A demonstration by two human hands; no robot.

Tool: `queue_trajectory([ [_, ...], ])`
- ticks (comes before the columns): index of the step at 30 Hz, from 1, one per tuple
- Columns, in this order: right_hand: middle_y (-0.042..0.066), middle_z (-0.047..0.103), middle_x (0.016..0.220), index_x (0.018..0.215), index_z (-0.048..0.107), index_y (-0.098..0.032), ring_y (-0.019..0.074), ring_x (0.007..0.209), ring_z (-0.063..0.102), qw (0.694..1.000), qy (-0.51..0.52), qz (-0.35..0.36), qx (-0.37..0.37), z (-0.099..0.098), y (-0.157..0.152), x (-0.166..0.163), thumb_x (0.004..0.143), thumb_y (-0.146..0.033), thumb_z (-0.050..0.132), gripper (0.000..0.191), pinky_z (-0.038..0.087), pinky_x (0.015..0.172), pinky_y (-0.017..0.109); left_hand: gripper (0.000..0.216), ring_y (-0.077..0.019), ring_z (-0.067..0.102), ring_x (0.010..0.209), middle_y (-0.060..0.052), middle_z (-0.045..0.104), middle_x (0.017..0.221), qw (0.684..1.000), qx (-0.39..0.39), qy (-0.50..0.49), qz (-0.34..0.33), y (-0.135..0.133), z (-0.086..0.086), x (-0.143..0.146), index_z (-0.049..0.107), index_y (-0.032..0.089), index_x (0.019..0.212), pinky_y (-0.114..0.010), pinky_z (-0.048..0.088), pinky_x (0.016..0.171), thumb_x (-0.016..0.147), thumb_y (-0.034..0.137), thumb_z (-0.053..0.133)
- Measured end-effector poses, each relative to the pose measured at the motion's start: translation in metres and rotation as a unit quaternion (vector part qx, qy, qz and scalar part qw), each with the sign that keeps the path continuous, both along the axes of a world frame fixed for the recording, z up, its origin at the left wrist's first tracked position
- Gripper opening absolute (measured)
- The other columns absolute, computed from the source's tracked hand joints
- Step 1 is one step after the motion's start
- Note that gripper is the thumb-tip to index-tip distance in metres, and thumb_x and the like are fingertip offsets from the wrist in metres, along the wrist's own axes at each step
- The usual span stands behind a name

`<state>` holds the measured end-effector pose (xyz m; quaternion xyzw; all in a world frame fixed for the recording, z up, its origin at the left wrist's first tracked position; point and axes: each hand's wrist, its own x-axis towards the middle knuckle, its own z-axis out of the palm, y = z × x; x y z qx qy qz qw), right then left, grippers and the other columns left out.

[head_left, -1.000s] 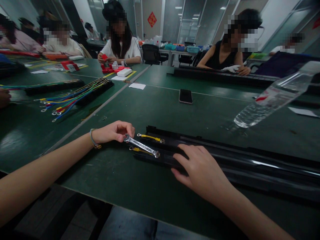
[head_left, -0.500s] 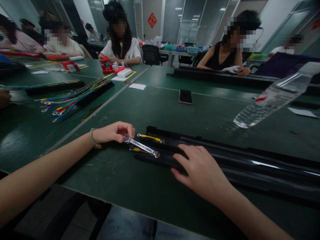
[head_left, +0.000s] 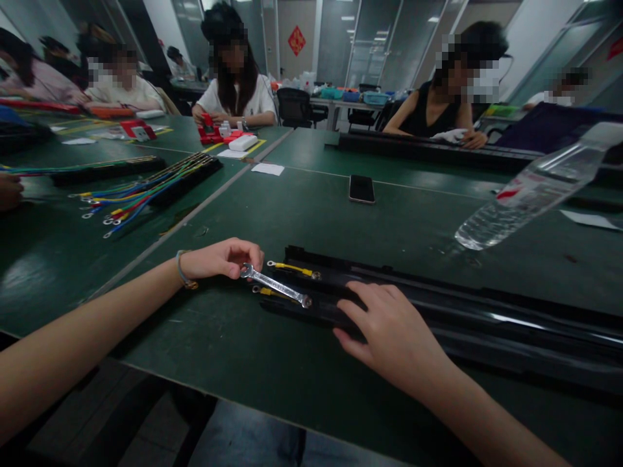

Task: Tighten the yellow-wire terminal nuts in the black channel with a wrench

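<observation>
My left hand (head_left: 221, 258) pinches the near end of a small silver wrench (head_left: 275, 285), whose far end rests on the left end of a long black channel (head_left: 487, 318) lying on the green table (head_left: 311, 220). Yellow wires with ring terminals (head_left: 292, 268) stick out of that end, one above the wrench and one below it. My right hand (head_left: 389, 331) lies flat on the channel with its fingers spread, a little to the right of the wrench.
A phone (head_left: 361, 188) lies face down mid-table. A clear water bottle (head_left: 530, 188) stands at the right. A bundle of coloured wires (head_left: 131, 198) in a black channel lies to the left. Other people sit at the far side with red parts (head_left: 214, 133) and another black channel (head_left: 428, 148).
</observation>
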<state>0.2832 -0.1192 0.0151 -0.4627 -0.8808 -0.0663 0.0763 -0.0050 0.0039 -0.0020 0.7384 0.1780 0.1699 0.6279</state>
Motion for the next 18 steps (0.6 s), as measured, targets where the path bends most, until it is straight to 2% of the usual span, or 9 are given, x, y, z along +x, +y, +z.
queue_trajectory([
  [7, 0.013, 0.056, 0.109, 0.091, 0.062, -0.017, 0.0253, 0.095, 0.051, 1.0, -0.001, -0.002, -0.002, -0.0001, 0.0001, 0.0002, 0.077, -0.034, 0.05, 0.024, 0.038, 0.078, 0.039, 0.039, -0.0136, 0.048, 0.066, -0.002, 0.053, 0.072, 0.999, 0.033, 0.023, -0.008, -0.0016, 0.0046, 0.0006, 0.057, 0.014, 0.081, -0.024, 0.042, 0.061, 0.068, 0.051, 0.063],
  [18, 0.014, 0.056, 0.108, 0.091, 0.063, -0.017, 0.0256, 0.094, 0.051, 1.0, 0.0, 0.0, 0.005, -0.0001, -0.0003, 0.0001, 0.077, -0.033, 0.052, 0.024, 0.038, 0.076, 0.039, 0.041, -0.0151, 0.049, 0.069, -0.004, 0.054, 0.074, 0.998, 0.041, 0.039, -0.015, -0.0016, 0.0054, -0.0003, 0.057, 0.014, 0.083, -0.025, 0.041, 0.063, 0.069, 0.053, 0.061],
])
